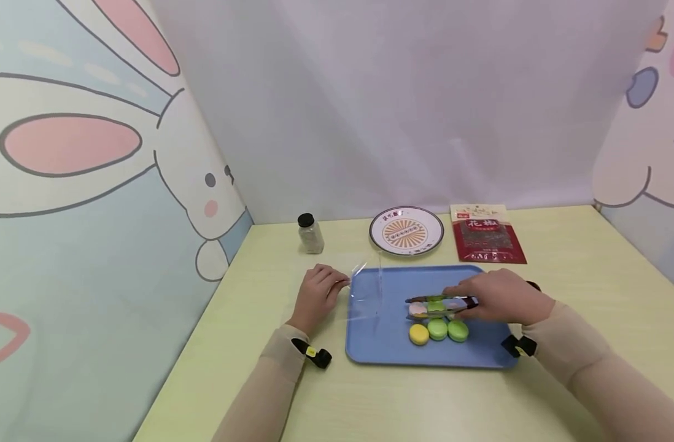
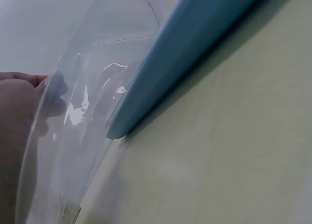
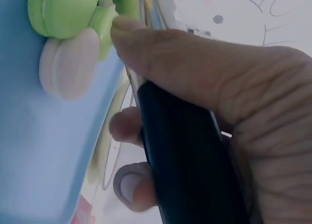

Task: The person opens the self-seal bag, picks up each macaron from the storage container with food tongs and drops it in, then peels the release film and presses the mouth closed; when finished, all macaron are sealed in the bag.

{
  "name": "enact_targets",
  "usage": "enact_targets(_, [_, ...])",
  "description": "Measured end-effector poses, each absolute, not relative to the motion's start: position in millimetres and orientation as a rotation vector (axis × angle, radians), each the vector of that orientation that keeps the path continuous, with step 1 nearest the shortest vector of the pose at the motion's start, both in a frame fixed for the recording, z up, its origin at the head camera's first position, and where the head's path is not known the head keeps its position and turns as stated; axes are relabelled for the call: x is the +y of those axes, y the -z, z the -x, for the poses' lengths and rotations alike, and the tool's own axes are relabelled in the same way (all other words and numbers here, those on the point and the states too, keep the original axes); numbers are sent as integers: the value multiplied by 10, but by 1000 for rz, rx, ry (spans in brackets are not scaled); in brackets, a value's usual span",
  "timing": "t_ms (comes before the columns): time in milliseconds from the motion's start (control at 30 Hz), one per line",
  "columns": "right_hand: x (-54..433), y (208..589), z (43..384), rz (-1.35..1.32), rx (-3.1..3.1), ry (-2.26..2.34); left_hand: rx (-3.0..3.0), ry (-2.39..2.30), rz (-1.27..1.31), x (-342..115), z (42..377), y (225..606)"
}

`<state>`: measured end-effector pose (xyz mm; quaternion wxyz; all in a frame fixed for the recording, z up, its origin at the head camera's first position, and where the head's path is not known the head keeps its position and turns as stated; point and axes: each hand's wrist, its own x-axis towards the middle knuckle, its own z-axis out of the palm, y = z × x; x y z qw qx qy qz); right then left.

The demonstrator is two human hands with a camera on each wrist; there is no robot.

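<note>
My left hand [image 1: 317, 294] pinches the edge of a clear plastic bag [image 1: 366, 291], which overlaps the left end of the blue tray [image 1: 370, 353]. In the left wrist view, the bag [image 2: 87, 97] spreads between the fingers and the tray's edge. My right hand [image 1: 499, 296] grips tongs by their black handle [image 3: 185, 156], thumb on top. The tongs' two arms reach left over the tray, one on each side of a pale pink macaron [image 1: 418, 309] and a green one in the head view. In front lie a yellow macaron [image 1: 418, 334] and two green macarons [image 1: 447, 330].
Behind the tray stand a small jar [image 1: 312, 236] with a black lid, a round patterned plate [image 1: 406, 231] and a red packet [image 1: 488, 236]. All are on the pale yellow table [image 1: 370, 399]. A cartoon-printed wall [image 1: 121, 245] borders the left side.
</note>
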<state>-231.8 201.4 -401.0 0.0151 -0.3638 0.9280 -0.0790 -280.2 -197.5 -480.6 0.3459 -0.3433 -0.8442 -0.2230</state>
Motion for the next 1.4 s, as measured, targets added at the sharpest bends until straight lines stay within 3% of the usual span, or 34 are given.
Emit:
enact_targets(333, [1910,3836,2425,1243,2968,455,-2178,594,895,-1958,2821,4798])
enact_targets(667, [957,4053,2823,1512,2846,425,-1908,700,1018,-1887,2752,4718])
enact_targets(1000, [885,4109,2770,1395,2845,470,-1758,691,935,-1823,2657,4674])
enact_targets(1200, [693,4209,2708,1471,2751,644,-1698,758,983,-1741,2574,4646])
enact_targets(1400, [490,4325,2612,1560,3022,422,-1683,753,1023,-1662,2534,4583])
